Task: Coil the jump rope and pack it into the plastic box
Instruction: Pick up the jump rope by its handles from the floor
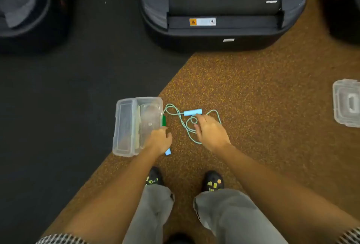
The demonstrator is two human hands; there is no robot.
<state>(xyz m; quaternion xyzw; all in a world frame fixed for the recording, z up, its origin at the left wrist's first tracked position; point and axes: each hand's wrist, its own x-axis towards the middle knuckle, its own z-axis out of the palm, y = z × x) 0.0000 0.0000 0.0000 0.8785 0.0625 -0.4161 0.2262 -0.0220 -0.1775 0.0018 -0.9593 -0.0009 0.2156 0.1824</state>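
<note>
Person stands looking down at the floor (253,88), brown speckled matting on the right, black on the left. The plastic box (137,126) sits open across the seam between the two colours. Its lid (124,127) is flipped out flat to the left and a green latch (164,120) shows on its right wall.

The jump rope (190,127) is not in the box. It lies loose on the brown matting just right of the box, and its teal cord (171,108) makes a few untidy loops. One loop touches the box's right wall near the latch. The far handle (192,112), light blue, lies flat on the floor beyond the loops, pointing left-right.

The left hand (158,140) is beside the box's right wall, knuckles up, fingers curled round the near handle (168,151). Only the handle's blue end sticks out at the wrist side.

The right hand (209,129) is over the middle of the loops, palm down, fingers straight and slightly spread. Its fingertips (198,116) are just short of the far handle. Cannot tell if they touch cord or handle.

A second clear box (346,102) sits on the floor at the right edge of view, well apart from the rope. A treadmill (220,10) end fills the top centre and another dark machine (29,6) sits at the top left corner. Black shoes (213,182) and grey trousers (153,214) show at the bottom of the view.
</note>
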